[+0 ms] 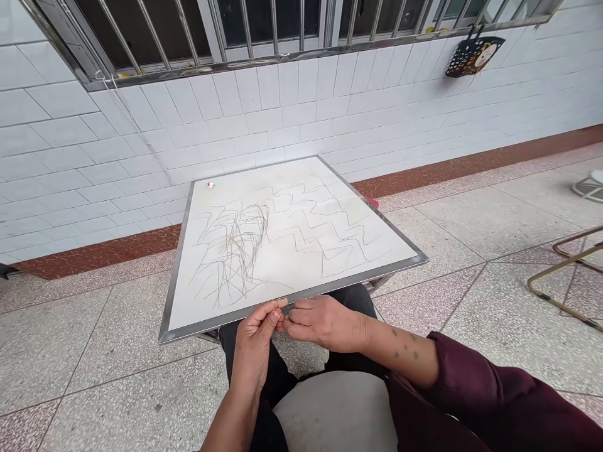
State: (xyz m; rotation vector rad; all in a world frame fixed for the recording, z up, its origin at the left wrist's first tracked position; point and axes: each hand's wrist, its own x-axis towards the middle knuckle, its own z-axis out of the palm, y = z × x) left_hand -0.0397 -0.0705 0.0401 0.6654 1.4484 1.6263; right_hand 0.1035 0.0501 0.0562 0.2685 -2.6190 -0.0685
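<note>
My left hand (pixel 257 336) and my right hand (pixel 327 323) meet just in front of the near edge of the white table (pixel 292 267). The fingertips of both are pinched together, almost touching. Something tiny and reddish shows at my left thumb, and a faint thin line seems to rise from there; what is held is too small to name. Many thin dark strands (pixel 240 235), like bent wires or threads, lie on the tabletop. On the left they form a tangled bunch; on the right they spread out in separate zigzags.
A small white and red object (pixel 210 186) sits at the table's far left corner. Behind stands a white tiled wall (pixel 264 125) with a barred window. A black basket (pixel 475 55) hangs there. A metal-framed seat (pixel 565 276) and a round stool (pixel 588 186) stand right.
</note>
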